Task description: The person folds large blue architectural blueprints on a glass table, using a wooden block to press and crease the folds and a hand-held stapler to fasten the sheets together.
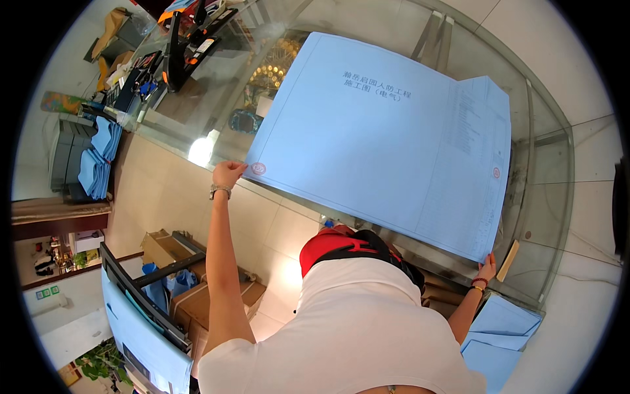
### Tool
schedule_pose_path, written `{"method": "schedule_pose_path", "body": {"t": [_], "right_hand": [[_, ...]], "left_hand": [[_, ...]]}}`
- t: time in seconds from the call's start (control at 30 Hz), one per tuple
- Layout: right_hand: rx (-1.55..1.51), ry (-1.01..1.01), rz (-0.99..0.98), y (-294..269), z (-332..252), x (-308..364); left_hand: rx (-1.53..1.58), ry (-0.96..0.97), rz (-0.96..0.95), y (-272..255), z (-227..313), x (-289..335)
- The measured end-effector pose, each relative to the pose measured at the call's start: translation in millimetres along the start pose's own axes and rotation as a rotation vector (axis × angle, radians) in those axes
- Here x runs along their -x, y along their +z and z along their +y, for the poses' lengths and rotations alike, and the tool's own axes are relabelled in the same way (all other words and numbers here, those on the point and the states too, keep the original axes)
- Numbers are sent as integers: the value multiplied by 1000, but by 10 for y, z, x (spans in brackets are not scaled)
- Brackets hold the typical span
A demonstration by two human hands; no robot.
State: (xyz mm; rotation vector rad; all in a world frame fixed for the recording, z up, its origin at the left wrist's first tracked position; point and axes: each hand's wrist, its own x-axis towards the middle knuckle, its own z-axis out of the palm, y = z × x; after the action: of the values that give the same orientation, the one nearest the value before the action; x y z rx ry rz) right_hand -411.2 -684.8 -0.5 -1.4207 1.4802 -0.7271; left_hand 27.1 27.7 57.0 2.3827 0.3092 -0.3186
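A large light-blue printed drawing sheet (374, 144) lies spread over the glass table (197, 125), with a crease toward its right side and a raised flap at the far right corner. My left hand (230, 174) pinches the sheet's near left corner beside a small red stamp mark. At the near right corner, my right hand (487, 268) has its fingers closed on the sheet's edge, partly hidden by the paper. Just right of that hand rests a flat wooden strip (508, 261) on the glass.
Black long-arm staplers (176, 62) and small tools crowd the table's far left. A grey printer (69, 154) with folded blue sheets (102, 157) stands at the left. Cardboard boxes (197, 305) sit on the floor below. More folded blue sheets (502, 322) lie at the lower right.
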Motion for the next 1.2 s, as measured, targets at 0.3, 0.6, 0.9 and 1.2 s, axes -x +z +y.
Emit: {"method": "schedule_pose_path", "body": {"t": [0.3,0.6,0.9,1.2], "right_hand": [[-3,-8,19,-9,23,-22],[10,9,20,-18,-49,44],[-32,4,11,-44,1,-8],[-55,18,12,-133,190,-92]], "left_hand": [[-43,171,109,54,-23,106],[-66,156,127,120,-52,138],[-222,72,43,269,89,-193],[72,-85,-445,72,448,-254]]}}
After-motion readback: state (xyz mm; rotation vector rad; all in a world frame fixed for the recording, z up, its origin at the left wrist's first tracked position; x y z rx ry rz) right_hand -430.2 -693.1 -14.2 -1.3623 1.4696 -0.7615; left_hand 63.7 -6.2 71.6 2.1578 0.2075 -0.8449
